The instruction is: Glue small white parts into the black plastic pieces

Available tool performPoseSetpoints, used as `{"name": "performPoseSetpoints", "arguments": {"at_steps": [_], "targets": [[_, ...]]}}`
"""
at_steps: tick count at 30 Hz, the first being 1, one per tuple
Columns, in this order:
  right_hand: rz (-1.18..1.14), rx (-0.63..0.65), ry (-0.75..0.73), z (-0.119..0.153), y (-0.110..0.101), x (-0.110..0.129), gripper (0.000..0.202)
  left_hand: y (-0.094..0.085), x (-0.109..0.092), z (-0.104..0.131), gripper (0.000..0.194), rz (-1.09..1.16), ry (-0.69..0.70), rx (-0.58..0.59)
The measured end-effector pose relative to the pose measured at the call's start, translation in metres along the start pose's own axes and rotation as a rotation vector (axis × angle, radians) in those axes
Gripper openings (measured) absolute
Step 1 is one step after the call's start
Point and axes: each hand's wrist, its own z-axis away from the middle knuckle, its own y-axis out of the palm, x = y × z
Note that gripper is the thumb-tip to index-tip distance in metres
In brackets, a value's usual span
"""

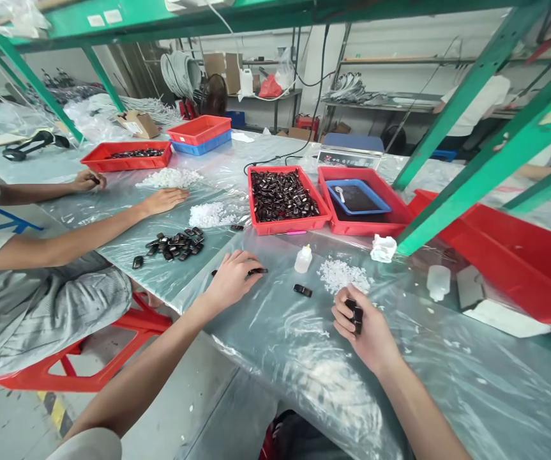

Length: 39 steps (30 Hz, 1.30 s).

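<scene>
My left hand (233, 279) is palm-down on the plastic-covered table, fingers curled over a small glossy black plastic piece (258, 271) that pokes out at the fingertips. Another dark piece shows at its left side, partly hidden. Raised at the near side of a pile of small white bits (345, 276), my right hand (366, 329) is closed around black plastic pieces (354, 315); the fingers hide how many. Between the hands lies a single black piece (302, 291). A small white squeeze bottle (303, 259) with a yellowish tip stands behind it.
A red tray (290, 227) heaped with black pieces stands behind, beside a red tray (402, 223) holding a blue tray (380, 203). A loose pile of black pieces (177, 245) lies left, near a co-worker's hands (165, 200). A green post (447, 172) rises at right.
</scene>
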Motion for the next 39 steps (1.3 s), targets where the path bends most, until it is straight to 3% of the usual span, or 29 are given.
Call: {"name": "performPoseSetpoints", "arguments": {"at_steps": [3,6,10,15,19,24,29,39], "targets": [[0.276,0.026,-0.093,0.002,0.002,-0.005,0.038,-0.008,-0.019,0.001,0.034,0.192,0.135,0.079],[0.614,0.050,-0.299,0.004,0.006,-0.013,0.030,-0.014,-0.044,0.002,0.038,0.412,0.272,0.187],[0.831,0.091,-0.485,0.006,0.008,-0.020,0.024,-0.014,-0.064,-0.002,0.037,0.578,0.323,0.262],[0.805,0.076,-0.538,0.007,0.007,-0.018,0.024,-0.007,-0.068,-0.005,0.024,0.744,0.183,0.229],[0.744,0.076,-0.514,0.006,0.008,-0.018,0.024,0.000,-0.066,-0.005,0.028,0.883,0.085,0.207],[0.716,0.083,-0.474,0.005,0.009,-0.021,0.023,0.006,-0.066,-0.004,0.030,0.961,0.057,0.153],[0.739,0.079,-0.528,0.007,0.011,-0.021,0.018,0.006,-0.069,-0.005,0.025,0.961,0.061,0.089],[0.942,0.039,-0.549,0.003,0.005,-0.027,0.016,0.009,-0.070,-0.005,0.027,0.828,0.076,0.111]]}}
